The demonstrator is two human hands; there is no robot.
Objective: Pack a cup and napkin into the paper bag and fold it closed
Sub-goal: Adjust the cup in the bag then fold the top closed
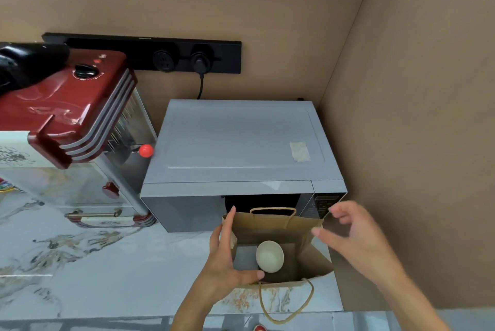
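Observation:
A brown paper bag [270, 223] stands open on the marble counter in front of the microwave. Inside it stands a white cup [269, 255], seen from above, next to a flat grey-white sheet [245, 257] on the bag's floor that may be the napkin. My left hand [226, 258] holds the bag's left rim, fingers along the side wall and thumb on the near edge. My right hand [353, 231] hovers at the bag's right rim with fingers spread and nothing in it; it looks blurred. The near twine handle [284, 306] hangs toward me.
A grey microwave [235, 143] stands directly behind the bag. A red popcorn machine [67, 116] sits to the left. A beige wall [415, 143] closes in on the right. A black socket strip [160, 56] is on the back wall. Marble counter [93, 263] stretches left.

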